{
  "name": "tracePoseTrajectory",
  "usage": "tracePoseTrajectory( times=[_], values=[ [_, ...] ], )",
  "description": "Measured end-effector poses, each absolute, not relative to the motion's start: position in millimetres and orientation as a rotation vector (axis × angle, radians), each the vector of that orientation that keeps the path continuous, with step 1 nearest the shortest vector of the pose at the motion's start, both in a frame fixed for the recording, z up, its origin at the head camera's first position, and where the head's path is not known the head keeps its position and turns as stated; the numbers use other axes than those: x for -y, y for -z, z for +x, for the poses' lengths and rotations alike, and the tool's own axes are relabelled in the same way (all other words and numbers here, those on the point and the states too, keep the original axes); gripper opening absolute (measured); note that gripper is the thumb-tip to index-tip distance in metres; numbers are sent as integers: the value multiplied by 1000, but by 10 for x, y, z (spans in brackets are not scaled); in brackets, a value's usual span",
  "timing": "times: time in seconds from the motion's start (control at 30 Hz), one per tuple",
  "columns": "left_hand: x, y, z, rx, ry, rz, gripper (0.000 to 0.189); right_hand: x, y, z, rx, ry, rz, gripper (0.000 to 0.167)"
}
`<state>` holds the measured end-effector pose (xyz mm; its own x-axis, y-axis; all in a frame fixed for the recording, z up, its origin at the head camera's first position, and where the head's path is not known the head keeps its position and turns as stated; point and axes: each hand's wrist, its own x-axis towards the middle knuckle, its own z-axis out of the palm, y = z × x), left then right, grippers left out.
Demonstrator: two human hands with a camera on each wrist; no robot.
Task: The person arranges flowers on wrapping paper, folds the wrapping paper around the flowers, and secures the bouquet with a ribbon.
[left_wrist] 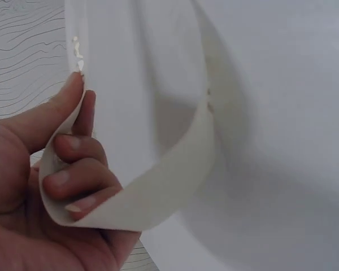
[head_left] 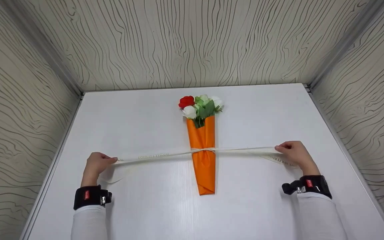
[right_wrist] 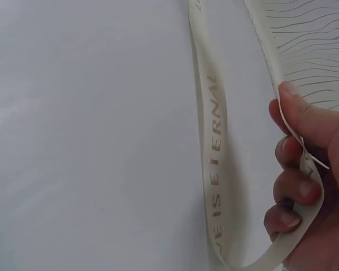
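Note:
A bouquet of red, white and pale green flowers (head_left: 200,106) lies on the table in an orange wrapper (head_left: 201,135). Around the wrapper's middle runs a cream ribbon (head_left: 162,156), crossed at the front and gathering the wrapper inward. My left hand (head_left: 97,165) pinches one side of it between thumb and index finger, well left of the bouquet. On the opposite side my right hand (head_left: 295,154) pinches the other stretch. Both stretches run nearly straight. In the left wrist view a loop of ribbon (left_wrist: 152,197) hangs past the curled fingers; gold lettering marks the hanging ribbon (right_wrist: 214,147) in the right wrist view.
The white table (head_left: 245,206) carries the bouquet near its middle. Wood-patterned panels (head_left: 185,43) enclose the back and both sides, with grey metal strips at the corners. Black straps with small devices (head_left: 90,197) circle both wrists.

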<state>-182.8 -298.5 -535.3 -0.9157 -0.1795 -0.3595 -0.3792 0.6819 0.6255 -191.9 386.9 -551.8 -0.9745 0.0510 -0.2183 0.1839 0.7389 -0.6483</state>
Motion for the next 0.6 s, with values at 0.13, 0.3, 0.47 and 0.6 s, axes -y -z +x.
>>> tracePoseTrajectory(
  times=[0.13,0.3,0.47,0.6],
  values=[
    [3019,5346,-1807,-2631,-1059,-453,45,-3915,5484,-1945,-2797,1084,204,53],
    [3042,5338,-1793,-2649,-1059,-451,46,-3949,5395,-2005,-2876,1081,239,53],
    [3078,5340,-1797,-2663,-1038,-499,46,-3971,5291,-2057,-2921,1113,319,51],
    [3109,5349,-1788,-2695,-1024,-564,45,-4001,5234,-2077,-2979,1109,350,48]
  ],
)
